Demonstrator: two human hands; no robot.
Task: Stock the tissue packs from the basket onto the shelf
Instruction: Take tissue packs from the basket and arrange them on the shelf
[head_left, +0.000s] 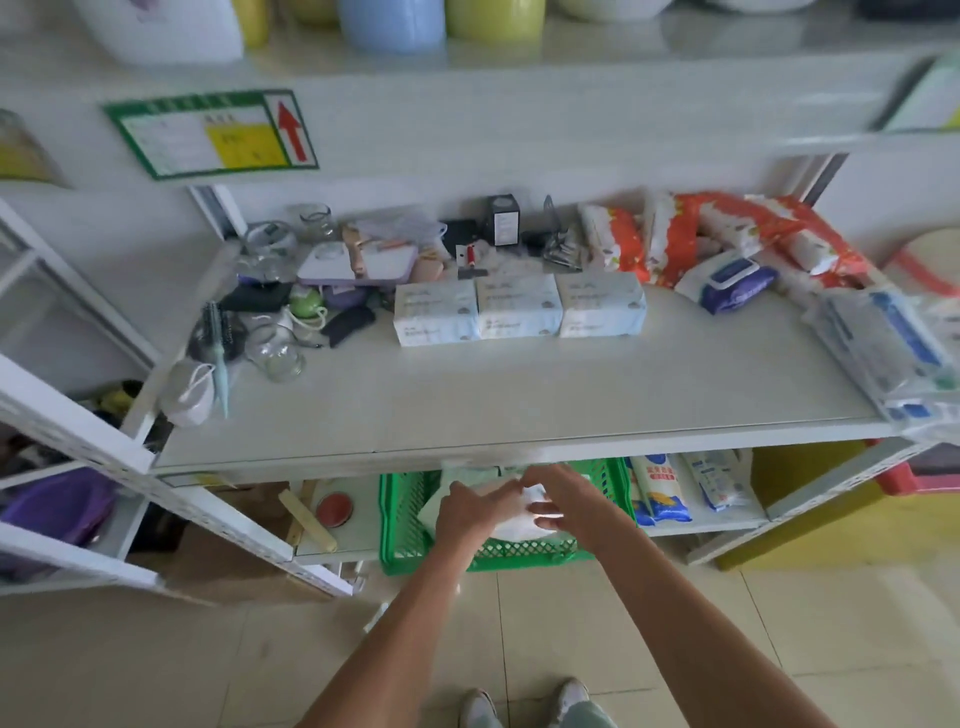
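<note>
Shoes (478, 709) at frame bottom, toes pointing toward the rack. White shelf (519, 405) runs wide, above and beyond the grip. Green basket (405, 514) sits under that board, its mesh walls showing left of, right of and just nearer than the grip. Three stocked packs (519, 310) stand in a row on the shelf, side by side and touching, well beyond the grip. Tissue pack (524, 522) (white, blurred) is inside the basket, held between both hands. Left hand (470, 512) clasps its left side, fingers curled over the top. Right hand (563, 499) wraps fingers round its right edge. Fingertips of the two hands are close together.
</note>
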